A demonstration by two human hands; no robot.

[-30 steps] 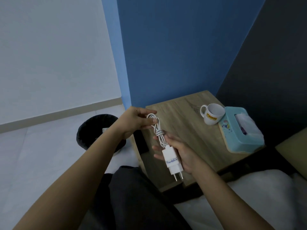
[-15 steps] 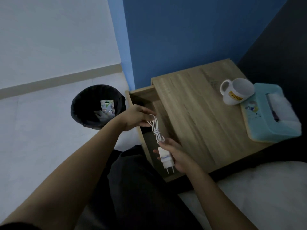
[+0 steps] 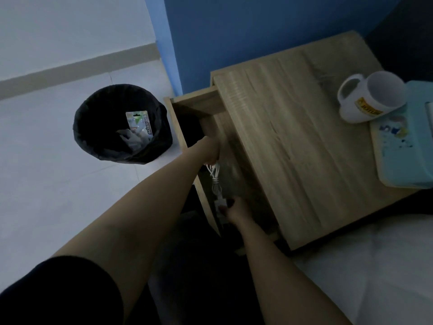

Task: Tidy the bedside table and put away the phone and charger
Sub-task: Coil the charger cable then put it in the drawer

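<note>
The white charger (image 3: 220, 202) with its bundled cable (image 3: 215, 174) hangs low inside the open drawer (image 3: 187, 127) of the wooden bedside table (image 3: 293, 141). My left hand (image 3: 209, 151) pinches the top of the cable coil. My right hand (image 3: 236, 211) holds the plug block at the drawer's near end. Both hands reach down into the drawer, and the picture is blurred there. No phone is in view.
A white mug (image 3: 367, 97) and a turquoise tissue box (image 3: 403, 141) stand on the table's right side. A black waste bin (image 3: 121, 125) with wrappers sits on the floor left of the drawer. White bedding (image 3: 363, 266) lies at the lower right.
Both hands have lowered the charger and cable from above the table edge down into the open drawer. The view has tilted downward and closer to the table.
</note>
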